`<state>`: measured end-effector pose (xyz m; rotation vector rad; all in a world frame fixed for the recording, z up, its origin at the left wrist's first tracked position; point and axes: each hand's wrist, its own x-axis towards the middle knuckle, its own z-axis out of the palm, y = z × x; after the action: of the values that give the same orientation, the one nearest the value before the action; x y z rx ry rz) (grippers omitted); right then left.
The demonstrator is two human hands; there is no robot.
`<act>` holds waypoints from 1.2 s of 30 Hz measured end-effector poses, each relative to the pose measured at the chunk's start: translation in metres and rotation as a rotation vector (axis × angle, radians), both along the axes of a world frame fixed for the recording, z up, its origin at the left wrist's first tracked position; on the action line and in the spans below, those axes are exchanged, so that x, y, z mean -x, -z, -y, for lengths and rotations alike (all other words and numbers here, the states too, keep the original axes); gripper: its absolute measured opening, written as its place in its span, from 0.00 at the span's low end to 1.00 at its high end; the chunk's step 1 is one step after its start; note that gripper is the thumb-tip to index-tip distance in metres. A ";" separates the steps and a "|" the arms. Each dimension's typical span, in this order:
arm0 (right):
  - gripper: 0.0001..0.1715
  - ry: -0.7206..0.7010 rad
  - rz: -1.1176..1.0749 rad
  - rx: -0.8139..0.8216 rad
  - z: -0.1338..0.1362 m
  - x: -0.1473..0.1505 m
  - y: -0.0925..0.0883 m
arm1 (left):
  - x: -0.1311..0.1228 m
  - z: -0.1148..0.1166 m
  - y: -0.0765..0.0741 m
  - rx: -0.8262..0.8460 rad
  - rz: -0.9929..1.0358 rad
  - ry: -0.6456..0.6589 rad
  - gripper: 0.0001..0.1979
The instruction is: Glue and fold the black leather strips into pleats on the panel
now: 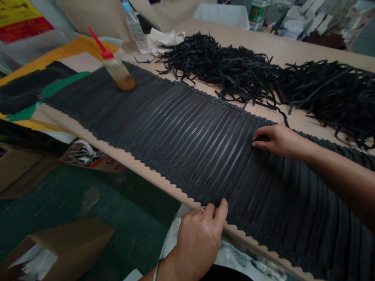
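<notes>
Many thin black strips point(187, 128) lie side by side, overlapping in a long row across the table. Several in the middle carry shiny wet-looking lines. My right hand point(277, 141) is closed in a pinch over the row, with a bit of black strip point(261, 138) showing between thumb and fingers. At the near edge of the row, my left hand point(202, 230) is curled with its fingertips on the strip ends; its thumb is mostly hidden. A clear bottle point(119, 74) with a red nozzle and amber liquid in it rests on the row's far left part.
Two tangled heaps of loose black strips point(222, 66) lie behind the row on the tan table point(281, 47). A clear bottle point(136, 29) and white cloth point(164, 39) stand at the back. Below the table edge are a box of scraps point(93, 162) and an open carton point(79, 242).
</notes>
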<state>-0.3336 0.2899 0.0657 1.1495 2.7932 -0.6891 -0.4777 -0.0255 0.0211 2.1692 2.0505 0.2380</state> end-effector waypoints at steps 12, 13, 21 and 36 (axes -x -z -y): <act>0.07 0.113 -0.006 -0.022 -0.014 0.000 0.005 | 0.002 -0.004 0.001 -0.098 0.036 0.008 0.27; 0.07 0.132 -0.009 -0.015 -0.022 -0.001 0.006 | 0.003 -0.004 0.002 -0.101 0.034 0.013 0.28; 0.09 0.154 -0.097 0.007 -0.072 -0.008 0.019 | 0.009 0.000 0.015 -0.126 -0.014 0.049 0.29; 0.07 0.133 -0.124 -0.150 -0.077 -0.006 0.033 | 0.012 -0.003 0.024 -0.277 -0.036 0.064 0.25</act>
<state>-0.3272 0.3672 0.0329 1.3744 2.9364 -0.5880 -0.4902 -0.0226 -0.0027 2.4080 2.0690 0.5056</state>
